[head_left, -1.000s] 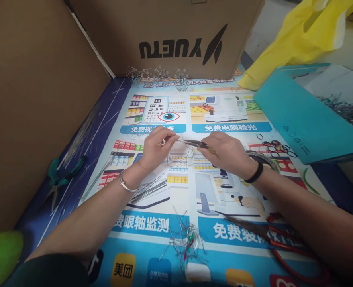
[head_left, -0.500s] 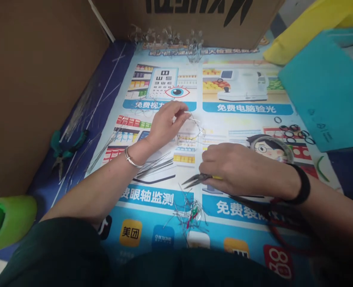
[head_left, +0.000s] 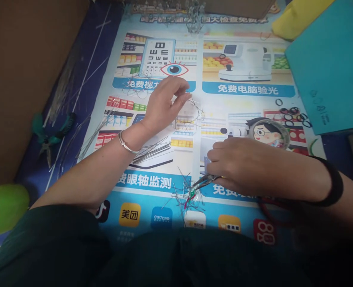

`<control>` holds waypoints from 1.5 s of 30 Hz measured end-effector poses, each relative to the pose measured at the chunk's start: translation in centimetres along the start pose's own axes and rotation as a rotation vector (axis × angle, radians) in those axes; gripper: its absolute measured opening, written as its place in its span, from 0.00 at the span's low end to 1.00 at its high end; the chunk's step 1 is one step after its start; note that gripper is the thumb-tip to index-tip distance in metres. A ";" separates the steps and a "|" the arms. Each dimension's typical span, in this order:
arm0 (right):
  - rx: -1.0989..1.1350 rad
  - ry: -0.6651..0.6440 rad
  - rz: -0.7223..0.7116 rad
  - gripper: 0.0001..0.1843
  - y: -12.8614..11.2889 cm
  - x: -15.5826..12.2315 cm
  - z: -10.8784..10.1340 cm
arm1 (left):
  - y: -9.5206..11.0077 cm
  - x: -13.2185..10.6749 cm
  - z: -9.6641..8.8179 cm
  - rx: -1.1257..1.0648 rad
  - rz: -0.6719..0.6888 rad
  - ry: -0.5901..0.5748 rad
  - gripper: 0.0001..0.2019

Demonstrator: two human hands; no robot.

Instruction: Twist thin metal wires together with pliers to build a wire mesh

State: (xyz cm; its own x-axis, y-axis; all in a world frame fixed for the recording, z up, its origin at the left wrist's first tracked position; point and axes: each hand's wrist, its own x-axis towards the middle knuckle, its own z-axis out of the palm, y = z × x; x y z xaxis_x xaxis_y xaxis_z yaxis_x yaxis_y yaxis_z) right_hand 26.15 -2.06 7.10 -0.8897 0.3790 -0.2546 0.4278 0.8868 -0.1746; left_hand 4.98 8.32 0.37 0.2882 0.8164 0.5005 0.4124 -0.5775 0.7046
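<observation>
- Your left hand (head_left: 164, 104) is over the upper middle of the poster (head_left: 248, 89). Its thumb and fingertips are pinched together on a bent wire form (head_left: 191, 113), which is held just above the poster's centre.
- Your right hand (head_left: 242, 165) rests low on the poster's right half, closed around the handles of the needle-nose pliers (head_left: 204, 181). The tips point left, toward the poster's bottom centre.
- A tangle of wire scraps (head_left: 188, 197) lies at the poster's bottom centre, just beside the plier tips. You cannot tell whether they touch.
- A bundle of straight wires (head_left: 152, 151) lies on the poster's left half, beside your left wrist.
- Green-handled pliers (head_left: 49, 133) lie off the poster's left edge.
- Black rings (head_left: 293, 113) are scattered at the poster's right edge, below a teal box (head_left: 328, 67) that covers the poster's upper right corner.
</observation>
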 end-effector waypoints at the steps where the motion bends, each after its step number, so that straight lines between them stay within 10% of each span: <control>1: -0.001 -0.003 0.005 0.04 0.0 -0.2 -0.1 | 0.0 0.0 0.0 0.006 0.002 0.009 0.09; 21: -0.155 0.152 -0.147 0.10 -2.7 1.8 0.5 | -0.8 0.5 -0.1 0.189 0.369 0.204 0.08; 45: -0.059 0.322 -0.259 0.13 -4.1 3.2 1.6 | 0.1 0.2 0.0 0.225 0.324 0.105 0.08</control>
State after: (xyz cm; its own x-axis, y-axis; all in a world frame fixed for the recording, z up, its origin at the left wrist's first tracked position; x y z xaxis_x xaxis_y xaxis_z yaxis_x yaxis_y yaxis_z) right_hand 21.81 -4.88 5.44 -0.9750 0.1968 0.1029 0.1821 0.9738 -0.1364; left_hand 5.10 8.45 0.55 0.3495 0.5808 0.7352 0.4970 -0.7801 0.3799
